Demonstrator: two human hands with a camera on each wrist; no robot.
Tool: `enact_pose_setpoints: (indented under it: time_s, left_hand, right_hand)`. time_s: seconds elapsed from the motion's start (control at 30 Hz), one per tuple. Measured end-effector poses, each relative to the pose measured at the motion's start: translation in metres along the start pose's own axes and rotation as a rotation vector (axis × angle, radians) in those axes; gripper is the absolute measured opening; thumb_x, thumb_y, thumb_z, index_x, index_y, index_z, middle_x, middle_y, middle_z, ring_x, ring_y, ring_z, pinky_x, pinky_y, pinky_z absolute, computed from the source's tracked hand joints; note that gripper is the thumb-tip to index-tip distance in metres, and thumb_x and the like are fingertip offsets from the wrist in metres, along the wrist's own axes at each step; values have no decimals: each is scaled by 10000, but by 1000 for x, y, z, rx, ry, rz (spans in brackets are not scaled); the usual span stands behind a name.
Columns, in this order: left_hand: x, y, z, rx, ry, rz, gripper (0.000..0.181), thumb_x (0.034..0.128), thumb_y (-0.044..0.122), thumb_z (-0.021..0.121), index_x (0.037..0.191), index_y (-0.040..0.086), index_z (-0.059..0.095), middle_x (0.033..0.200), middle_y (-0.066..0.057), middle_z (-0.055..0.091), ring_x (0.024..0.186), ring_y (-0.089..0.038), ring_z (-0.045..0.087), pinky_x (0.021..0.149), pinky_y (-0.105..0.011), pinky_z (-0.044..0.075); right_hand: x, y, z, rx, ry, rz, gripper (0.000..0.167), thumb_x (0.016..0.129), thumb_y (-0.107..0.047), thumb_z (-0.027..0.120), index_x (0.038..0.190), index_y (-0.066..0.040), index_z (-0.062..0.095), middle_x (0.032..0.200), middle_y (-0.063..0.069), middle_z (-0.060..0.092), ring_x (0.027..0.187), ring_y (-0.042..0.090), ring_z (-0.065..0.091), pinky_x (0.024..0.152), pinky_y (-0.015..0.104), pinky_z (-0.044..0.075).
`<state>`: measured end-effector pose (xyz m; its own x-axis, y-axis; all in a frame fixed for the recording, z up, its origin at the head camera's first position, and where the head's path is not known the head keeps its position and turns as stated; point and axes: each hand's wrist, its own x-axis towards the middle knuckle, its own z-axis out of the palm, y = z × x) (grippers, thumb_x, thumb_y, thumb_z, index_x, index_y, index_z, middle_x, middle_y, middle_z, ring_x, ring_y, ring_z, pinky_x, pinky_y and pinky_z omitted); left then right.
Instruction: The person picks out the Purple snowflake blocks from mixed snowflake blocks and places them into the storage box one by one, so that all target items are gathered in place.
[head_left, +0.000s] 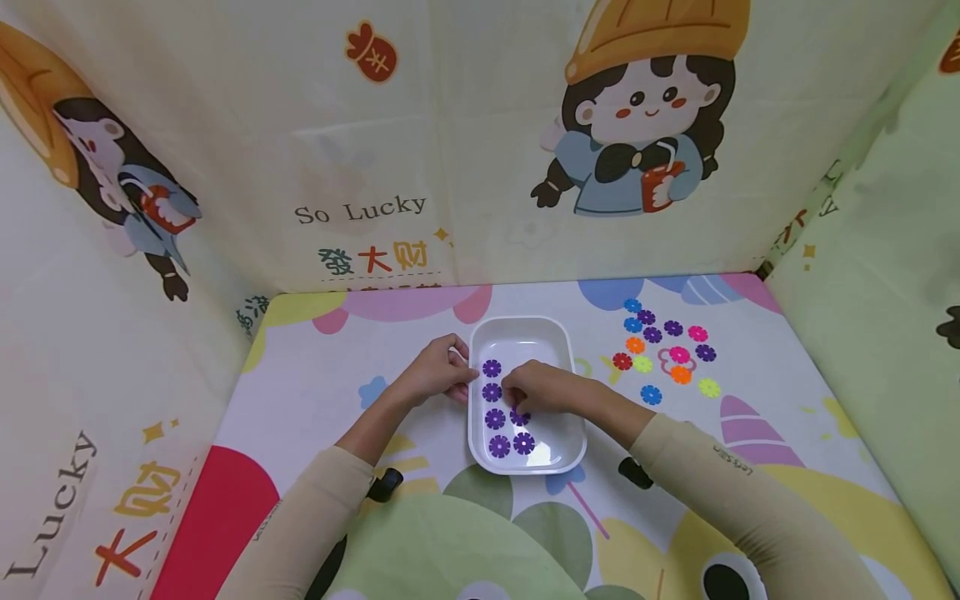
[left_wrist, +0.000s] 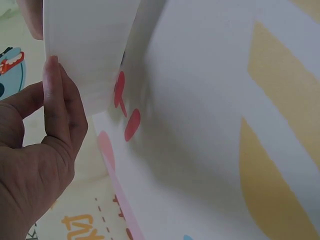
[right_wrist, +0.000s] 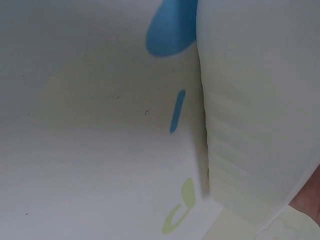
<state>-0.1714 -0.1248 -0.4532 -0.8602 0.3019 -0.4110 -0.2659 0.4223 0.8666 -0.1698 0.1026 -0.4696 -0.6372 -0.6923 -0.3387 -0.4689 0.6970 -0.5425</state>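
Observation:
A white plastic tray (head_left: 551,457) lies on the patterned table, with several purple flower-shaped pieces (head_left: 494,419) set in two columns along its left half. At the tray's left side, my left hand (head_left: 441,371) pinches the rim; the left wrist view shows its fingers (left_wrist: 54,100) against the outer wall (left_wrist: 90,55). Inside the tray my right hand (head_left: 547,387) is bent downward, fingertips by the second column and partly covering one purple piece (head_left: 519,416). Whether those fingertips hold a piece is hidden. In the right wrist view the tray's wall (right_wrist: 260,100) blocks nearly all of that hand.
Loose flower-shaped pieces in blue (head_left: 651,395), purple (head_left: 705,353), pink (head_left: 697,333), orange (head_left: 681,375), yellow (head_left: 708,387) and red (head_left: 622,362) are scattered on the table right of the tray. Printed cloth walls (head_left: 480,167) enclose the table at the back and sides.

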Motion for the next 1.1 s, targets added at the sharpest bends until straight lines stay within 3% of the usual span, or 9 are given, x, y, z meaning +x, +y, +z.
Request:
enact_pose_setpoints:
  time_s: [0.5, 0.8, 1.1]
  left_hand:
    - [1, 1, 0, 5, 9, -12, 358, 944, 61, 739, 1213, 0, 511, 859, -125, 666, 581, -185, 706, 668, -464, 681]
    - [0, 2, -1, 9, 10, -26, 382, 947, 67, 739, 1242, -14, 509, 881, -152, 675, 584, -187, 706, 673, -462, 681]
    - [1, 0, -2, 4, -6, -18, 364, 944, 57, 737, 1222, -7, 510, 913, -187, 684, 588, -188, 703, 670, -462, 681]
  right_hand:
    - [-3, -4, -9, 2, 1, -40, 76, 929, -83, 766, 915, -128, 707, 796, -60, 639, 761, 88, 577, 713, 191, 563]
    - [-20, -9, -23, 18, 74, -62, 100, 910, -101, 795, 973, -116, 718, 811, -59, 633, 782, 116, 579, 724, 186, 586]
    - [-50, 1, -37, 36, 213, -67, 160, 896, -101, 808, 1023, -125, 715, 850, -66, 640, 784, 115, 580, 704, 176, 597]
